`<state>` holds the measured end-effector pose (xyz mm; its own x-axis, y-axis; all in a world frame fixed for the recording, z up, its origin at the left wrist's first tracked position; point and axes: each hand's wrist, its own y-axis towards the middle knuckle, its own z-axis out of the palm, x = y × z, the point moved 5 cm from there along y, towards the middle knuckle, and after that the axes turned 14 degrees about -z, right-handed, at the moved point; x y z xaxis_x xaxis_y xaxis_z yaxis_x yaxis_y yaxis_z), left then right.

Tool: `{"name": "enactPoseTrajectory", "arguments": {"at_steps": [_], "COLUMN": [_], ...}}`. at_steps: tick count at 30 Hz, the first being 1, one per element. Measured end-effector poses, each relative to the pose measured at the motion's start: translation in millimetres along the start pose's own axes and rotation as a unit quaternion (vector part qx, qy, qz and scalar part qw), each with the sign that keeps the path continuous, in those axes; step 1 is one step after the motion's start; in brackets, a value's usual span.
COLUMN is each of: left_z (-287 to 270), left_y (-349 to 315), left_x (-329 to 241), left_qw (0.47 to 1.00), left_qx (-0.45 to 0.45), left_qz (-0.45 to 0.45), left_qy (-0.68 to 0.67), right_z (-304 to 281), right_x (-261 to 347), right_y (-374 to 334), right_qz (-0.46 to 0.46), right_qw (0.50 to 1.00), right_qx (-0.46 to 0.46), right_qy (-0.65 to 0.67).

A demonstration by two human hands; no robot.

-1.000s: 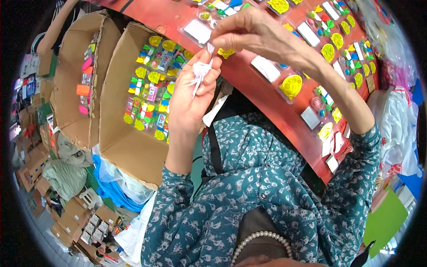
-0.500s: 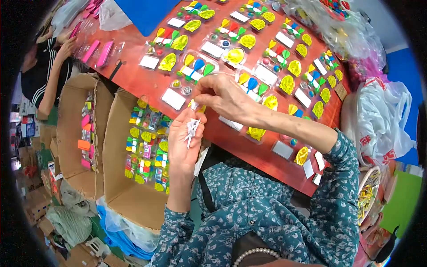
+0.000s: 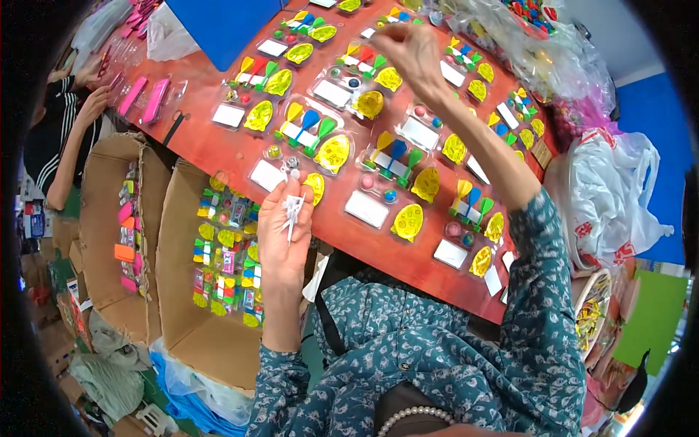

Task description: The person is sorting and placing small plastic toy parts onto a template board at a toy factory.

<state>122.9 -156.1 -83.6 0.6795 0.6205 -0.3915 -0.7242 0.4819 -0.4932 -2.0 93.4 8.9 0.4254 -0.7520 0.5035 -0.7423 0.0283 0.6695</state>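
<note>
My left hand (image 3: 277,251) is palm up near the table's front edge, cradling a small bunch of white pointed plastic pieces (image 3: 293,209). Just beyond its fingertips lies a clear tray with a white card (image 3: 268,176) and a yellow shell-shaped piece (image 3: 314,188). Far over the trays, my right hand (image 3: 415,62) reaches out with fingertips pinched together, pointing left; whatever they hold is too small to make out. Below that hand are a yellow shell-shaped piece (image 3: 369,105) and a white card (image 3: 333,93) in another tray. Toy darts (image 3: 310,127) in yellow, blue and green fill the tray between my hands.
Rows of similar trays cover the red table (image 3: 211,156). Left of me stand cardboard boxes (image 3: 171,273) holding packed sets. A co-worker's hand (image 3: 93,108) is by pink pieces (image 3: 154,100) at the far left. White plastic bags (image 3: 608,193) bulge at the table's right.
My right hand has left the fingertips of my left hand and swung far out over the trays. My left hand stays nearly in place with the white pieces.
</note>
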Motion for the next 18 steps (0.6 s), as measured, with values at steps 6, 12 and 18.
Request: {"name": "enactPoseTrajectory", "arguments": {"at_steps": [6, 12, 18], "left_z": [21.7, 25.1, 42.7], "left_y": [4.5, 12.9, 27.5], "left_x": [15.3, 17.2, 15.8], "left_qw": [0.992, 0.99, 0.993], "left_qx": [0.071, 0.068, 0.044], "left_qz": [-0.094, -0.118, -0.106], "left_qy": [-0.044, -0.046, -0.003], "right_z": [25.9, 46.6, 24.0], "right_x": [-71.0, -90.5, -70.0], "right_y": [28.9, 9.6, -3.1], "right_qz": [-0.152, -0.212, 0.069], "right_qw": [0.964, 0.937, 0.963], "right_qx": [0.011, 0.112, 0.201], "right_qy": [-0.217, -0.256, 0.165]}}
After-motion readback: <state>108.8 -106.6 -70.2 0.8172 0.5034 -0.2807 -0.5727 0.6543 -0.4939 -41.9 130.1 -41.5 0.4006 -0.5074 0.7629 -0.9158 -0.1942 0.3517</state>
